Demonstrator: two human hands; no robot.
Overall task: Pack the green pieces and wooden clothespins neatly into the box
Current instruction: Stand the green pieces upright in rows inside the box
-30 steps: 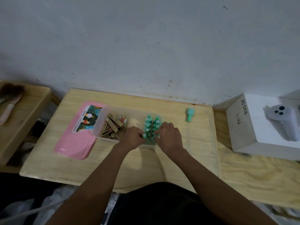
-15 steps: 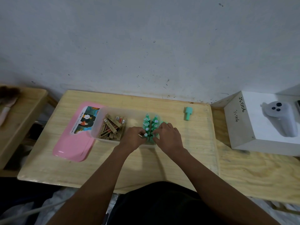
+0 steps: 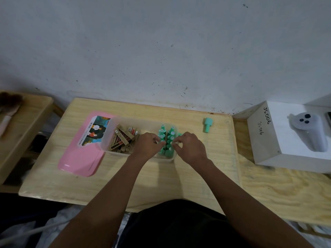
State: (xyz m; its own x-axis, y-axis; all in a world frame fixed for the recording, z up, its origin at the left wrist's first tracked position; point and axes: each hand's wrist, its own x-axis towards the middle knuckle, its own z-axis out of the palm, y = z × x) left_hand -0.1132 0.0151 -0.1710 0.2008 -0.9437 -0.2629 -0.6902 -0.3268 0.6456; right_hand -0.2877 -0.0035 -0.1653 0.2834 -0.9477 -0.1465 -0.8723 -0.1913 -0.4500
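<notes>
Left hand (image 3: 146, 146) covers the middle of the box (image 3: 105, 144); right hand (image 3: 189, 147) covers its right end. The fingertips of both are lost among the green pieces (image 3: 169, 140), so whether they pinch or merely touch cannot be told. Print on the wooden clothespins (image 3: 123, 138) and on the pink lid (image 3: 80, 158) label is too small to read. Brush (image 3: 9, 108) is cut off at the left edge, dark item (image 3: 328, 118) at the right edge.

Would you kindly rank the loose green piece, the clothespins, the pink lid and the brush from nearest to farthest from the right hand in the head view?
From the right hand:
1. Loose green piece, on the table, back right.
2. Clothespins, in the box, left.
3. Pink lid, left of the box.
4. Brush, far left bench.
</notes>
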